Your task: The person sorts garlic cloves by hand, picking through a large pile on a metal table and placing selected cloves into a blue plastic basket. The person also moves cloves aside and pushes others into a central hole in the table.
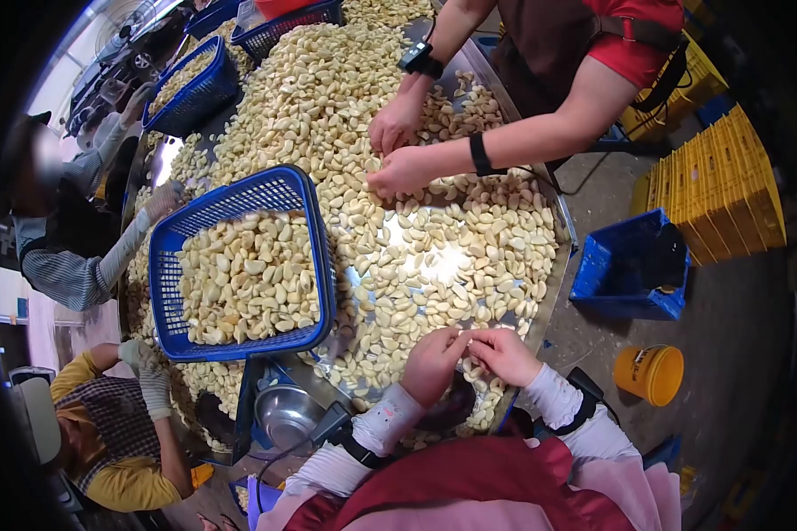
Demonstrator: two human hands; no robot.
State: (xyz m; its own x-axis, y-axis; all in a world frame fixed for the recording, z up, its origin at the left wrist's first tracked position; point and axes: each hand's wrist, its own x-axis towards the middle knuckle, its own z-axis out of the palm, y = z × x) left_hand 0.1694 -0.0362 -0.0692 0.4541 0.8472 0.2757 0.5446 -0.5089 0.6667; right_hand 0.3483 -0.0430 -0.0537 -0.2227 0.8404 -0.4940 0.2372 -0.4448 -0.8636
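Many pale cloves (pixel 354 221) cover the metal tabletop (pixel 549 301), lying just beyond and beside the left hand (pixel 429 365) and right hand (pixel 506 356) at its near end. Both have fingers bent, fingertips brought together over the cloves; can't tell whether they grip one. Blue basket (pixel 323 248) heaped with more stands left of them, another person's hands (pixel 398 150) among cloves farther ahead.

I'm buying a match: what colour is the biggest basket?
The basket is blue, clearest in the head view.
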